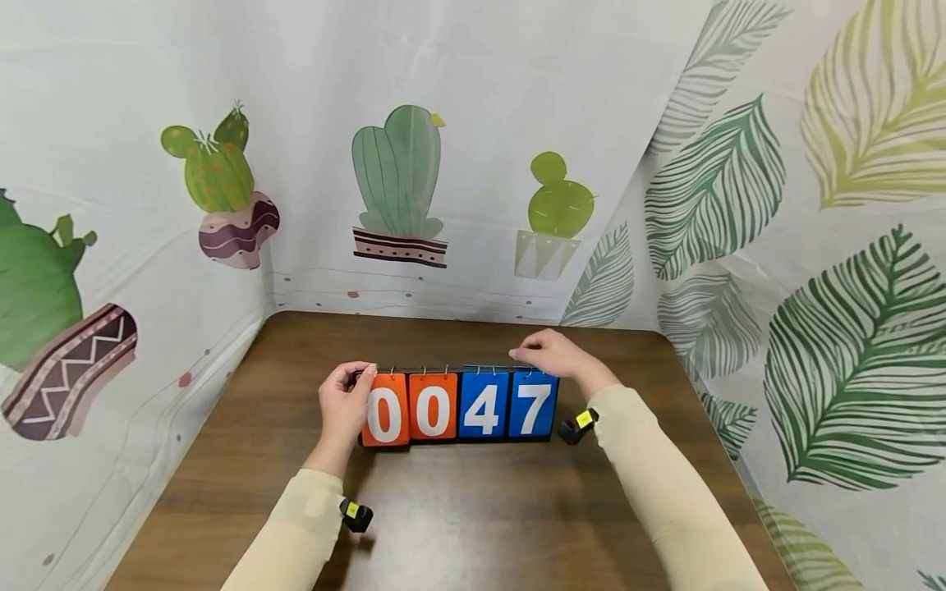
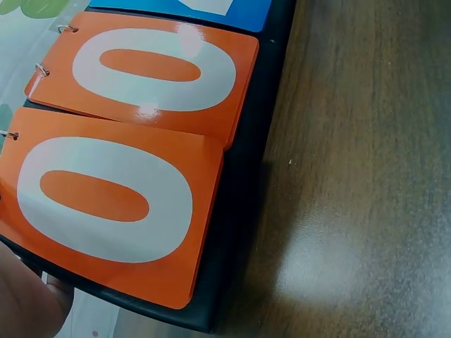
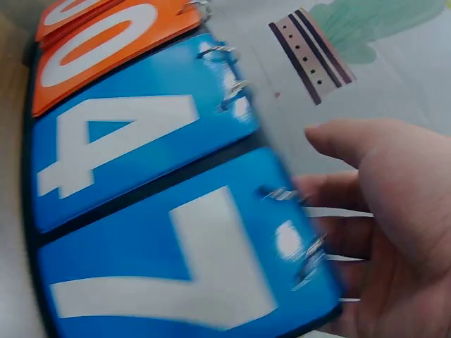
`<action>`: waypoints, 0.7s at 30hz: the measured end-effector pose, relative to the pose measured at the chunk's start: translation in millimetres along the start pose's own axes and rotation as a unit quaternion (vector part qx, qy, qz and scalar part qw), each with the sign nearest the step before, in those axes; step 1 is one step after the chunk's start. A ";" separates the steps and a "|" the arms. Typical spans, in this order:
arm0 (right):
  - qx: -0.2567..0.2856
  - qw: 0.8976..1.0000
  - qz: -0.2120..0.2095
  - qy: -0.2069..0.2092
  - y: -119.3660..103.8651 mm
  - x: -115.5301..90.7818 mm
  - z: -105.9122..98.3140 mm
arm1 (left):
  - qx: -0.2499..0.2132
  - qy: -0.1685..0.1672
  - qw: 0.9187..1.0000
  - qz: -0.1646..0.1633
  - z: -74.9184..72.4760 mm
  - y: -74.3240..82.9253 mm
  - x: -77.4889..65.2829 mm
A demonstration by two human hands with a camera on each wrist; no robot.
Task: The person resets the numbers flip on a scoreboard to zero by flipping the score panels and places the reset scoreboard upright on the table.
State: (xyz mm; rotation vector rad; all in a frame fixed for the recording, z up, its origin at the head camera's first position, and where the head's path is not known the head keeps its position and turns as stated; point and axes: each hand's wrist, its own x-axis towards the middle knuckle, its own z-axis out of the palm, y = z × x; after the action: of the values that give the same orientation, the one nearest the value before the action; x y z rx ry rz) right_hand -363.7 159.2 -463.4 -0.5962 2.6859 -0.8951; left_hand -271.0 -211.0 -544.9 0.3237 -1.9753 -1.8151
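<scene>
A flip scoreboard with a black backing stands on the table. Its two orange cards both read 0; the blue cards read 4 and 7. My left hand grips the scoreboard's left end, thumb at the front and fingers behind. Only part of that hand shows in the left wrist view. At the top edge, above the blue cards, is my right hand. In the right wrist view its thumb is clear of the cards, and its fingers reach behind the 7 card's metal rings.
The brown wooden table extends in front of and beside the scoreboard. Curtains printed with cacti and leaves hang behind and at the sides. Each wrist wears a small black camera.
</scene>
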 end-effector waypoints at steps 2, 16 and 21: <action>0.006 0.999 0.007 -0.038 -8.6 7.8 -9.0 | 0.002 -0.001 1.000 0.003 -1.3 7.4 -3.8; -0.050 0.969 0.067 -0.231 -55.6 70.2 -33.0 | -0.013 -0.002 1.000 0.002 -2.6 14.4 -6.1; -0.072 0.947 0.101 -0.295 -64.5 83.3 -21.5 | -0.007 -0.014 1.000 0.017 -6.2 19.1 -7.3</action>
State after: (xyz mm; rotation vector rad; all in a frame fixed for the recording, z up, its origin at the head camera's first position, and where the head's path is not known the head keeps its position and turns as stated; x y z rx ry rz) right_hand -425.7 85.6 -415.3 -0.5042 2.2187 -0.3825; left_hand -259.4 -211.0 -526.9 0.2601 -1.9742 -1.8223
